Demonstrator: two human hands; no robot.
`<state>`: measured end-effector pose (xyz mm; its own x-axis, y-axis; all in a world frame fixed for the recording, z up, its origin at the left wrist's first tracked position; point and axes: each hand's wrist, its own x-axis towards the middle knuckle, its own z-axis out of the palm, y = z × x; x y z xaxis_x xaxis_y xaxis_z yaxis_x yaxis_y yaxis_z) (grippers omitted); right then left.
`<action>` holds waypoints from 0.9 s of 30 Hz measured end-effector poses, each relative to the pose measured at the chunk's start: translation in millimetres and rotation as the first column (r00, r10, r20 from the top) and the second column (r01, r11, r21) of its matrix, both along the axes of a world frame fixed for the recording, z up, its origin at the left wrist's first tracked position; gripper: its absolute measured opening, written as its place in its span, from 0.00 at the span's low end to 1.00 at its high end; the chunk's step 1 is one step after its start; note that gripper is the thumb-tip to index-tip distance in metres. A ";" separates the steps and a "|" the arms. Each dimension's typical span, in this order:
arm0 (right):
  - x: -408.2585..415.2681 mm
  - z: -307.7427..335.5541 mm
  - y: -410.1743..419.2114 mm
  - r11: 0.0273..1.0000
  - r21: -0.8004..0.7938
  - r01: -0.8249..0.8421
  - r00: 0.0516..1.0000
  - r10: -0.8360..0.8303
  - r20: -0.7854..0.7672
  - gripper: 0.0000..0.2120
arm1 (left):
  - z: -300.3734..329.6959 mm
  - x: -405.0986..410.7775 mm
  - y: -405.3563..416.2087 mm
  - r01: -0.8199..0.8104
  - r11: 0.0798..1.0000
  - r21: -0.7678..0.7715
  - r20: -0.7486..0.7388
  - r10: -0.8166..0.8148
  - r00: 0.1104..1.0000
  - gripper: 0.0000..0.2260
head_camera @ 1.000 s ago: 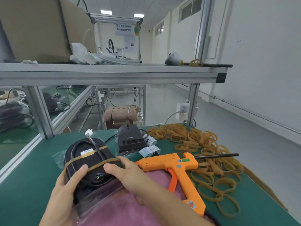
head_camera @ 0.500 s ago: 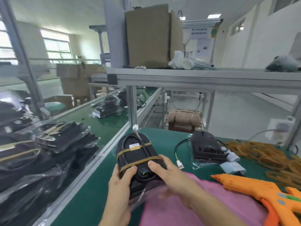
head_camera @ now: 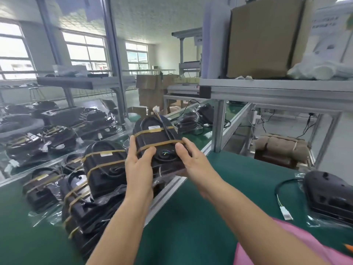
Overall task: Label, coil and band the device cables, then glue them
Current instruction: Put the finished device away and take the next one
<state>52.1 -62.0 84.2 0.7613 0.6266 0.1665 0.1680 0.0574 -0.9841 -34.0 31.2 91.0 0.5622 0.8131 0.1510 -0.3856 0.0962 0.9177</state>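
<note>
At nine o'clock, a heap of black plastic devices wrapped in clear bags (head_camera: 47, 138) is lying on the green-topped bench on the far side of an aluminium rail (head_camera: 168, 190). Closer in, at about eight o'clock, a stack of black banded devices (head_camera: 103, 167) is resting against that rail, each one crossed by two tan rubber bands, with a small white label showing on the topmost.

Just right of the stack, the left hand (head_camera: 140, 169) is gripping the near left edge of a black oval plastic device (head_camera: 158, 142), thumb lying on top and fingers curling round its side. The device is being held in the air above the rail, at roughly eleven o'clock from the centre, tilted with its far end higher. Two tan rubber bands (head_camera: 152, 132) are crossing it, a white label (head_camera: 154, 127) is sitting under the upper band, and a white connector on coloured wires (head_camera: 157, 109) is sticking up past its far end. The right hand (head_camera: 196, 165) is holding the near right edge, thumb on top; the grip of both hands is clenched on this device.

At four o'clock, another black plastic device in a clear bag (head_camera: 328, 196) is lying on the green bench (head_camera: 238, 178), its thin cable with a white plug (head_camera: 286, 215) trailing toward six o'clock. A brown cardboard box (head_camera: 263, 37) is standing on the metal shelf (head_camera: 277, 88) at one o'clock.
</note>
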 end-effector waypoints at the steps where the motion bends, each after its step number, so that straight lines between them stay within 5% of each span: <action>1: 1.4 6.4 11.7 1.000 0.012 -0.011 1.000 0.011 0.026 0.29 | 7.1 2.4 10.4 -0.015 1.000 -0.022 0.005 0.015 1.000 0.30; 9: 9.9 31.8 77.9 0.996 -0.082 -0.032 0.975 0.050 0.218 0.24 | 33.8 21.3 72.1 -0.171 0.985 0.026 -0.126 0.173 0.977 0.25; 15: 9.2 34.2 111.1 0.984 -0.177 -0.024 0.910 0.095 0.403 0.21 | 28.8 28.9 106.5 -0.286 0.925 0.251 -0.434 0.372 0.821 0.28; 21: 10.4 23.1 122.0 0.945 -0.327 -0.009 0.895 0.153 0.419 0.23 | 22.9 31.0 113.0 -0.200 0.815 0.543 -0.572 0.534 0.623 0.25; 27: 15.4 24.8 108.3 0.896 -0.442 0.041 0.847 0.203 0.491 0.27 | 27.8 25.5 126.4 -0.073 0.816 0.573 -0.672 0.518 0.529 0.21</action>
